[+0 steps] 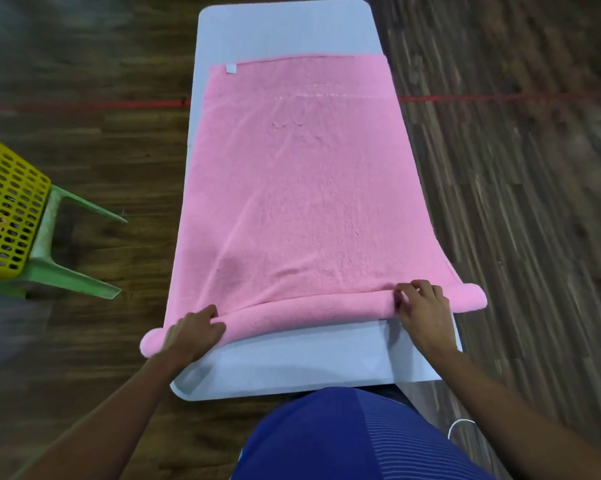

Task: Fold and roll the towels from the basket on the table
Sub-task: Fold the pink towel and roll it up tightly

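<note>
Both our hands curl round the started roll of a pink towel spread along the tabletop: left hand by the near-left corner, right hand by the near-right. We judge it soft, light and limp, best gripped near both ends.

The person wore a deep-blue garment over the torso. Its right portion carried a ribbed panel of fine, lighter horizontal stripes; the left portion was plain. Both forearms, the left hand and the right hand were uncovered. A thin white cable looped beside the garment's right edge.
</note>
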`<state>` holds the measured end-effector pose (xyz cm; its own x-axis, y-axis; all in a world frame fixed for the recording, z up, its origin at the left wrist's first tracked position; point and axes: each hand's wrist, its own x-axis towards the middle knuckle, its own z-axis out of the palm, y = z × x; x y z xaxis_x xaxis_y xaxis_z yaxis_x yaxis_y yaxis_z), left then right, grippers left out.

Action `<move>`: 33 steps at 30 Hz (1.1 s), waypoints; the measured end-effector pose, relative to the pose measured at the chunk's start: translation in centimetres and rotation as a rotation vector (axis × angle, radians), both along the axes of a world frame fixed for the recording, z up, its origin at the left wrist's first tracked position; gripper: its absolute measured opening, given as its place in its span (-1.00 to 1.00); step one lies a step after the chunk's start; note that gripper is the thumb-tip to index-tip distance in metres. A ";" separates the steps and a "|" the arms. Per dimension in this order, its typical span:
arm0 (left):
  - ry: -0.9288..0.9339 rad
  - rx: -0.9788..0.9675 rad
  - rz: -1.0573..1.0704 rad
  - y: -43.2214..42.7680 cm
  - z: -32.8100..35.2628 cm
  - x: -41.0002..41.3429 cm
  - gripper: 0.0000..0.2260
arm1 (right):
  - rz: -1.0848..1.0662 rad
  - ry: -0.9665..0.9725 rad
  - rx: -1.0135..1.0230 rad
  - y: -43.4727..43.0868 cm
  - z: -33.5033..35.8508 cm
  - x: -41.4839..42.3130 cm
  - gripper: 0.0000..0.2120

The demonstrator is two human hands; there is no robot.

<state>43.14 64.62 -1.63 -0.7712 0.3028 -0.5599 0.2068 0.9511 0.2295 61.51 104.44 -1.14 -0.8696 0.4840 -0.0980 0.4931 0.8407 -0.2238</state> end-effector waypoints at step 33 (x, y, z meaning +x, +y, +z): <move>0.347 0.199 -0.237 -3.1 0.0 4.4 -0.63 | 0.142 -0.011 -0.023 -1.0 -1.3 3.4 -0.38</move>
<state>47.57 61.51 -1.66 -0.7993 0.5687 -0.1943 0.5099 0.8129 0.2815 64.94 103.40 -2.39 -0.9279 0.3540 -0.1172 0.3724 0.8967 -0.2394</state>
